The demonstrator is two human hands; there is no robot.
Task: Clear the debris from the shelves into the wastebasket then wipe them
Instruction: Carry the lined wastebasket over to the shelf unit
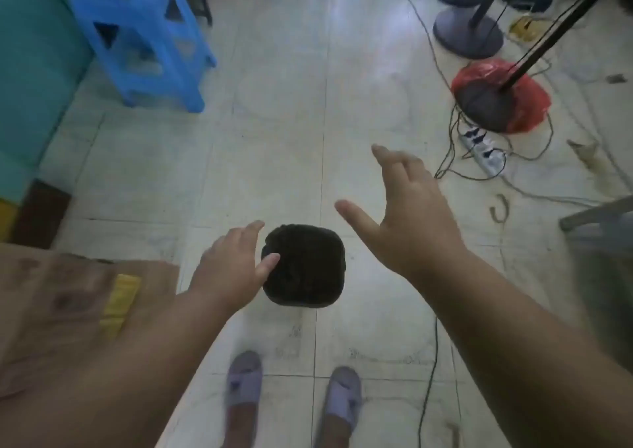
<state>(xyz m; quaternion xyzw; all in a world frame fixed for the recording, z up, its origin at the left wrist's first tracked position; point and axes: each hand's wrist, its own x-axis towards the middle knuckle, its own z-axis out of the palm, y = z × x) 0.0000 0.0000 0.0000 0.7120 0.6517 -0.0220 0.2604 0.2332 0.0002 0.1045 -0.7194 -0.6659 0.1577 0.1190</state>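
A small dark wastebasket (308, 269) with a rounded square mouth stands on the tiled floor in front of my feet. My left hand (233, 269) hovers over its left rim with fingers spread and the thumb above the opening, holding nothing. My right hand (407, 214) is up and to the right of the basket, fingers straight and spread, empty. A wooden shelf board (68, 296) lies at the lower left under my left forearm, with a yellow strip (120, 307) on it.
A blue plastic stool (144, 39) and a teal cabinet (30, 70) stand at the upper left. Round stand bases (466, 32), a red bag (527, 104), a power strip (483, 152) and loose cables (428, 396) crowd the right. My slippered feet (243, 382) are below.
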